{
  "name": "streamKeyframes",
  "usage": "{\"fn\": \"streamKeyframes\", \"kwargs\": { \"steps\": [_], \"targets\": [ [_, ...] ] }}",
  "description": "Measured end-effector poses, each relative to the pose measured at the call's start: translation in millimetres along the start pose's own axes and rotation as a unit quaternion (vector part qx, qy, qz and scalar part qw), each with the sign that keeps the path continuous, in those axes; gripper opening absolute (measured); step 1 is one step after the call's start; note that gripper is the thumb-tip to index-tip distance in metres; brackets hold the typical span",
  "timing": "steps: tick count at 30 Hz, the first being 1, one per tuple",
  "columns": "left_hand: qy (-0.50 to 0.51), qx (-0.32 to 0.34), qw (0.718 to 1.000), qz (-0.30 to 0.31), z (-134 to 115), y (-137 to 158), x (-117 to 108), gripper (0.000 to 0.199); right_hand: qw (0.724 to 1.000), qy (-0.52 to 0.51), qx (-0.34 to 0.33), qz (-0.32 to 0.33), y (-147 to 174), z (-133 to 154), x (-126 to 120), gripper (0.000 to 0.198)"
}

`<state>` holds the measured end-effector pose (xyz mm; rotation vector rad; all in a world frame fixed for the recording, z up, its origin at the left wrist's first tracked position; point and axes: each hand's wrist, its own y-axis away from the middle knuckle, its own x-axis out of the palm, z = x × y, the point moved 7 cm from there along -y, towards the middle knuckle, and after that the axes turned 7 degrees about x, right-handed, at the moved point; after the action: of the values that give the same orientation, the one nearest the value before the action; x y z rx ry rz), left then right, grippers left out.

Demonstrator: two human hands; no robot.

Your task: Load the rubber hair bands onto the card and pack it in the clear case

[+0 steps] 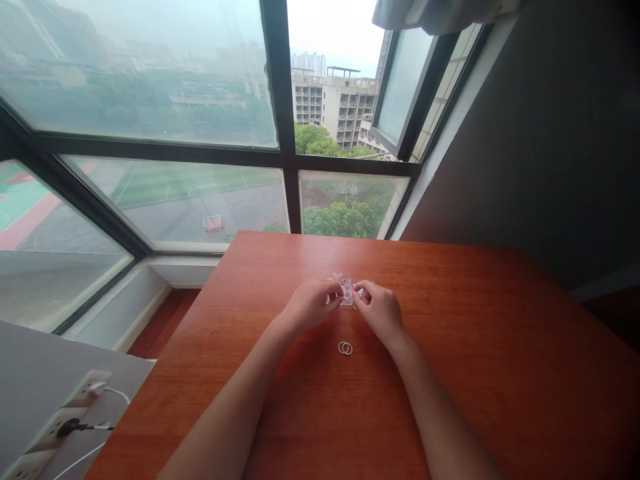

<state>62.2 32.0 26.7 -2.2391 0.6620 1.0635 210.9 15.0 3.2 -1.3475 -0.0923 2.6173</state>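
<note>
A small clear plastic case point(346, 283) stands on the table between my hands, with ring shapes showing in it. My left hand point(311, 303) is curled at its left side, thumb and fingertips closed on the edge. On the other side, my right hand point(381, 309) pinches at the right edge, where a small pale bit shows by the fingertips; I cannot make out whether that is part of the case. Closer to me, two thin whitish rings point(345, 348) lie overlapping on the wood. My fingers hide parts of the case's sides.
The reddish-brown wooden table point(500, 347) reaches back to dark-framed windows point(287, 150). One window pane point(407, 93) is swung open at the upper right. Wall sockets point(63, 420) with plugged-in cables are at the lower left, beside the table.
</note>
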Motion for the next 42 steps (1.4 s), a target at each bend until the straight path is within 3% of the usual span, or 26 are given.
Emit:
{"fn": "streamKeyframes", "kwargs": {
  "steps": [7, 14, 18, 23, 29, 33, 36, 39, 42],
  "targets": [
    [-0.032, 0.0, 0.998, 0.045, -8.7, 0.3, 1.2, 0.015, 1.0, 0.006, 0.006, -0.023, -1.2, -5.5, -3.7, 0.017],
    [-0.065, -0.024, 0.977, 0.202, -26.0, 12.1, 14.8, 0.006, 1.0, 0.016, 0.012, -0.02, -2.5, -9.3, -6.2, 0.017],
    [-0.04, -0.025, 0.965, 0.259, -31.4, 17.6, 24.6, 0.016, 1.0, 0.02, 0.009, -0.016, -2.4, -9.1, -4.7, 0.017],
    [-0.063, -0.009, 0.954, 0.292, -33.4, 19.1, 36.2, 0.008, 0.999, 0.029, 0.005, -0.014, -2.1, -8.3, -4.3, 0.017],
    [-0.033, -0.001, 0.957, 0.289, -34.9, 19.8, 38.8, 0.006, 0.999, 0.035, 0.001, -0.001, -1.7, -6.8, -3.2, 0.016],
    [-0.01, 0.007, 0.969, 0.246, -33.3, 14.1, 30.1, 0.01, 0.999, 0.041, 0.002, 0.007, -2.1, -6.7, -3.1, 0.015],
    [-0.025, -0.001, 0.994, 0.109, -26.5, 2.6, 11.5, 0.012, 0.999, 0.044, 0.004, 0.013, -1.5, -5.4, -4.3, 0.015],
    [-0.03, -0.026, 0.999, -0.033, -16.4, -2.5, -3.7, 0.013, 0.999, 0.045, 0.003, 0.021, 0.2, -2.1, -5.6, 0.014],
    [-0.035, -0.056, 0.995, -0.071, -6.4, -2.0, -2.5, 0.019, 0.998, 0.053, -0.003, 0.035, 2.5, 1.7, -5.6, 0.013]
  ]
}}
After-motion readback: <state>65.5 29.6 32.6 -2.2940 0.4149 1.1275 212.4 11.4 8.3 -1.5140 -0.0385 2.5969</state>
